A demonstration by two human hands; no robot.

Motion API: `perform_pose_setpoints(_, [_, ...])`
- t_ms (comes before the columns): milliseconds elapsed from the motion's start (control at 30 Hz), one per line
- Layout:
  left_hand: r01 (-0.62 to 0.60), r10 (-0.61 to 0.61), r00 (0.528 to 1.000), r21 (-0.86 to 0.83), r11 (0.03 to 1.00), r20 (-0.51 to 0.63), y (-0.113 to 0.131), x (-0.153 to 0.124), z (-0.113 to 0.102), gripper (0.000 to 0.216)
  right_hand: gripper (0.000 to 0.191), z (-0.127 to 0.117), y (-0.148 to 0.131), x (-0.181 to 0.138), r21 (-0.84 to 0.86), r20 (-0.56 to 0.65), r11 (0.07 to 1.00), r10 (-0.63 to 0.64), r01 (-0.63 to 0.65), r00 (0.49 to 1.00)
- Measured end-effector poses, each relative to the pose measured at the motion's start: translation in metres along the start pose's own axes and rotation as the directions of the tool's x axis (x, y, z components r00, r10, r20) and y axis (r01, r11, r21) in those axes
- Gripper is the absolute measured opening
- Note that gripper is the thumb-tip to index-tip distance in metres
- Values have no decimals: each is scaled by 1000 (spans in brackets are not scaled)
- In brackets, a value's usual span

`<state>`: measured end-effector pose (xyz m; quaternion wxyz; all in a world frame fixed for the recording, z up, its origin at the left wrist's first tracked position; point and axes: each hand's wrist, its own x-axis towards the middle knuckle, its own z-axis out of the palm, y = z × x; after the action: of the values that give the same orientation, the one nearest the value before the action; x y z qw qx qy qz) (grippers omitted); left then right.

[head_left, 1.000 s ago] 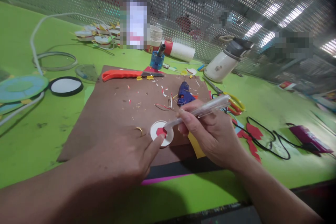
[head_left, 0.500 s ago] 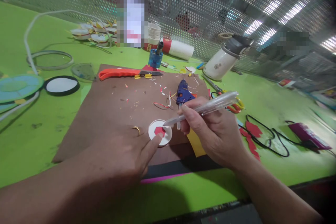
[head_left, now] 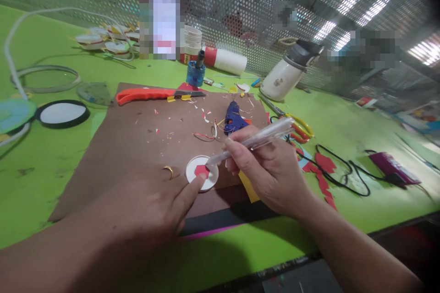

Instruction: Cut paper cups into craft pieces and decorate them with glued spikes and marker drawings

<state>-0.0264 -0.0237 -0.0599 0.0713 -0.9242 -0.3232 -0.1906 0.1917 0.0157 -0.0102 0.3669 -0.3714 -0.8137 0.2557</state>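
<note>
My right hand (head_left: pixel 264 165) grips a clear pen (head_left: pixel 257 139) whose tip rests at the upper right edge of a small red paper piece (head_left: pixel 200 170). That piece lies on a white round disc (head_left: pixel 209 182) on brown board. My left hand (head_left: pixel 161 197), wearing a gold ring (head_left: pixel 168 172), presses an outstretched finger on the red piece; its other fingers are partly hidden and I see nothing held. Just beyond my right hand lies a blue glue gun (head_left: pixel 233 116), partly covered by it. A yellow paper (head_left: pixel 249 187) shows beneath that hand.
The brown board (head_left: pixel 137 146) carries an orange-handled knife (head_left: pixel 144 95) and paper scraps. Behind stand a blue pot (head_left: pixel 195 74), paper cups (head_left: pixel 230 60) and a white bottle (head_left: pixel 282 78). To the right are scissors (head_left: pixel 300 126), red offcuts (head_left: pixel 325 162) and a corded purple box (head_left: pixel 395 168).
The whole view has shifted, so the scene sits slightly further left. Both hands keep their places at the disc, with the pen tip still against the red piece.
</note>
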Motion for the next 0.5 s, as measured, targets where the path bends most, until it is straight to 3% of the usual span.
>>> perform_pose_setpoints(200, [-81, 84, 996, 138, 987, -12, 0, 1, -3, 38, 12, 1, -1, 1, -31, -5, 999, -24, 23, 1000])
perform_pose_setpoints(500, [-11, 23, 997, 154, 988, -78, 3, -2, 6, 40, 12, 0, -2, 0, -61, 3, 998, -23, 23, 1000])
